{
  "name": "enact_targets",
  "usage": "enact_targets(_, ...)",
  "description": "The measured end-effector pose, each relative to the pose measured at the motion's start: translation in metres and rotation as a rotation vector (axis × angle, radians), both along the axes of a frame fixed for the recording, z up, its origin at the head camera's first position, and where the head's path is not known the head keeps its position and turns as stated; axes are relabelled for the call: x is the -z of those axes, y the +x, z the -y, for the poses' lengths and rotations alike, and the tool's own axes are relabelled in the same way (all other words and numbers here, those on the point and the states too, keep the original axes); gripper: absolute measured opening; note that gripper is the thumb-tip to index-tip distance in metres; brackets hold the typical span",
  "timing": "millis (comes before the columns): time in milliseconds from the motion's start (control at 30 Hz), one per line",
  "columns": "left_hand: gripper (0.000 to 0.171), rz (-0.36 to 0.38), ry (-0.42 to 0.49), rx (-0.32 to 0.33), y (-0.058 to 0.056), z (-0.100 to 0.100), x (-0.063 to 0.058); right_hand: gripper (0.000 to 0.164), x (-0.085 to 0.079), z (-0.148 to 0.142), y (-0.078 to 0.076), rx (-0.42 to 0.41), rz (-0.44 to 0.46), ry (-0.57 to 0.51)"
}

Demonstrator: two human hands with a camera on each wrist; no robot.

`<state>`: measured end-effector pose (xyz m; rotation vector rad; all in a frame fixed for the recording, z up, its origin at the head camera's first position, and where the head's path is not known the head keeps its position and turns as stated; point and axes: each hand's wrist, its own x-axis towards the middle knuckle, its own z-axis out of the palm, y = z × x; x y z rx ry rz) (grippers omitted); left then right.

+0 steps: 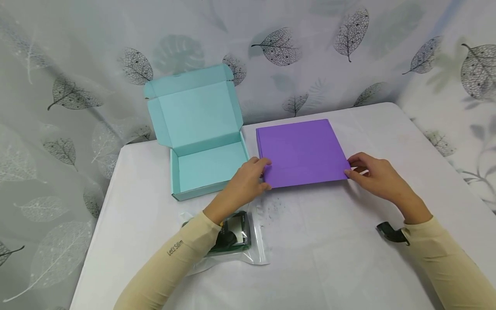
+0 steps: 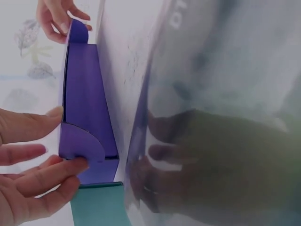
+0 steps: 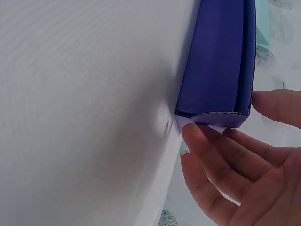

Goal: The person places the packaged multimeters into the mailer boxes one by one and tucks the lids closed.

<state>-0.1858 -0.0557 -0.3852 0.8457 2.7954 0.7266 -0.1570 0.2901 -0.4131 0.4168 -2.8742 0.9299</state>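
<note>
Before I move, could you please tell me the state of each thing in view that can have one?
Purple box: lid down, full closure unclear.
Teal box: open, lid raised, no contents visible.
Clear plastic bag: filled, lying flat; its seal cannot be made out.
Left grip: holding the purple box's front left corner.
Right grip: holding its front right corner.

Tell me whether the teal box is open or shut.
The teal box is open: its lid stands raised, showing the inside floor.
</note>
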Motion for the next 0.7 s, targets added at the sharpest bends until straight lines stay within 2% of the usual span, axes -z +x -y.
enact_targets(333, 0.062, 0.057, 0.046, -0.047, 0.0011, -0.0017, 0.0034, 0.026, 0.0016, -0.0014, -0.0001, 0.004, 0.007, -0.001)
enact_targets(700, 0.064, 0.004, -0.005, -0.046, -0.0001, -0.0015, 0.0065, 0.029, 0.0014, -0.0017, -0.0003, 0.009, 0.019, -0.011)
